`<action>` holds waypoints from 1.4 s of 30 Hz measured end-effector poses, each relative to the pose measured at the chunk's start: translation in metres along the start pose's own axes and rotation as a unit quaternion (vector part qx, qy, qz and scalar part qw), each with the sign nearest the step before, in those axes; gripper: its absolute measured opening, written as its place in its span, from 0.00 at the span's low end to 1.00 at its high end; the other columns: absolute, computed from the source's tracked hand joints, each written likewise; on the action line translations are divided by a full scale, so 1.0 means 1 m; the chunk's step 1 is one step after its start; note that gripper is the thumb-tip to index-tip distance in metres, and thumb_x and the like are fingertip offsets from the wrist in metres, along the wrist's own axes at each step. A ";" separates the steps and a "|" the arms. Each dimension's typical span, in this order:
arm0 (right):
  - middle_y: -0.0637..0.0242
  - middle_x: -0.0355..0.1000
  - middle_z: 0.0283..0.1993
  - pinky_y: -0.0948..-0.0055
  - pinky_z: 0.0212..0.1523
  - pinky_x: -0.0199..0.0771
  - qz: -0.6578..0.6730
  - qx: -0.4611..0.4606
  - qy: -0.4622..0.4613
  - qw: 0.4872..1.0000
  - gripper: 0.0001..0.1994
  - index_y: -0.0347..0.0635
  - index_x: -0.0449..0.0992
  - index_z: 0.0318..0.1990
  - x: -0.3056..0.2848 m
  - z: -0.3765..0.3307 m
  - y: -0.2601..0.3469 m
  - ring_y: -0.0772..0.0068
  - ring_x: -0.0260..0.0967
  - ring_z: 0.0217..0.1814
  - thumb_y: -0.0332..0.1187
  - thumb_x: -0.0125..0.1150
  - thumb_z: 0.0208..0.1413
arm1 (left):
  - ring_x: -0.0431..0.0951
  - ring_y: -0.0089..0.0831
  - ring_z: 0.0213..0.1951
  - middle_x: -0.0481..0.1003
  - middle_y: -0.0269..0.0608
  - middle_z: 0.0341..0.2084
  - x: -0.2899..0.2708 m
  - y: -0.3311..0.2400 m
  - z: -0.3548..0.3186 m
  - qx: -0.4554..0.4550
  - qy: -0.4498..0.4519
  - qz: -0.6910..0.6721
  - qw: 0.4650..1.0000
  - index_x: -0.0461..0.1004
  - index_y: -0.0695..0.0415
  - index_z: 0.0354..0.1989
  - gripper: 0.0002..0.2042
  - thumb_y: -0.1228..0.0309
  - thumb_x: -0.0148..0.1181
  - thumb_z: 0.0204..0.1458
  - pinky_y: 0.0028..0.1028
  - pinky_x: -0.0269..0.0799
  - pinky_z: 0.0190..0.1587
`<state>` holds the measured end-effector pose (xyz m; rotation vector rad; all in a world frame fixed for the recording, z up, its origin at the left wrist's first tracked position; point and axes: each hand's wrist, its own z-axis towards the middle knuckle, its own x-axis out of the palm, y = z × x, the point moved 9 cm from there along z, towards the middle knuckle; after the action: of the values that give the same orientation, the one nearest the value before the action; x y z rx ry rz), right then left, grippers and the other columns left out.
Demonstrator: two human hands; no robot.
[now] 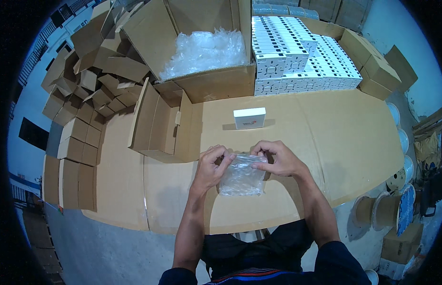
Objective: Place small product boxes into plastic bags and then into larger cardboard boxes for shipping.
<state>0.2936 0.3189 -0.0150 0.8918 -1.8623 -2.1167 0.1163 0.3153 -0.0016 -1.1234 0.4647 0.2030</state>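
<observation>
Between my hands, near the front of the table, is a clear bubble-wrap bag [242,178]. My left hand [212,166] pinches its upper left corner between thumb and fingers. At the upper right corner, my right hand [278,159] grips the same edge, thumb lying across the plastic. The bag hangs toward me, and whether anything is inside I cannot tell. Beyond my hands a small white box [249,118] stands upright on the cardboard-covered table [297,123].
An open brown carton [166,128] stands left of the white box. Behind it, a larger carton [216,85] holds a heap of bubble-wrap bags [206,52]. White boxed units [301,61] are stacked at the back right. Brown boxes [81,137] pile up at the left; cable spools [382,211] stand right.
</observation>
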 end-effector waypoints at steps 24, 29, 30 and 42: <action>0.56 0.77 0.35 0.62 0.47 0.76 -0.120 -0.143 -0.030 0.982 0.09 0.34 0.80 0.36 -0.018 -0.002 0.048 0.58 0.74 0.42 0.25 0.62 0.45 | 0.76 0.34 0.51 0.75 0.42 0.48 0.010 0.003 -0.014 -0.098 0.026 -0.225 0.969 0.66 0.59 0.60 0.37 0.71 0.80 0.39 0.34 0.73 0.57; 0.60 0.79 0.38 0.64 0.50 0.75 -0.129 -0.167 -0.052 0.976 0.10 0.35 0.80 0.34 -0.018 -0.004 0.078 0.60 0.73 0.46 0.22 0.61 0.41 | 0.79 0.31 0.49 0.79 0.46 0.47 0.020 0.012 -0.042 -0.207 0.075 -0.134 0.966 0.70 0.62 0.58 0.32 0.73 0.78 0.43 0.33 0.75 0.55; 0.61 0.80 0.40 0.63 0.50 0.75 -0.128 -0.167 -0.047 0.977 0.10 0.36 0.80 0.35 -0.017 -0.006 0.082 0.61 0.73 0.48 0.22 0.62 0.41 | 0.79 0.31 0.49 0.79 0.46 0.47 0.022 0.009 -0.048 -0.206 0.074 -0.134 0.966 0.70 0.62 0.58 0.32 0.73 0.78 0.43 0.33 0.75 0.55; 0.60 0.74 0.58 0.66 0.51 0.74 -0.122 -0.155 -0.361 0.911 0.20 0.43 0.75 0.58 -0.076 -0.021 0.043 0.61 0.70 0.57 0.22 0.56 0.57 | 0.79 0.24 0.43 0.79 0.40 0.42 0.029 0.021 -0.044 -0.180 0.033 -0.199 0.963 0.73 0.64 0.50 0.20 0.77 0.71 0.50 0.27 0.77 0.47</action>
<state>0.3549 0.3313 0.0492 0.2801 -1.6329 -3.0948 0.1225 0.2825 -0.0469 -1.5581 0.2561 -0.1090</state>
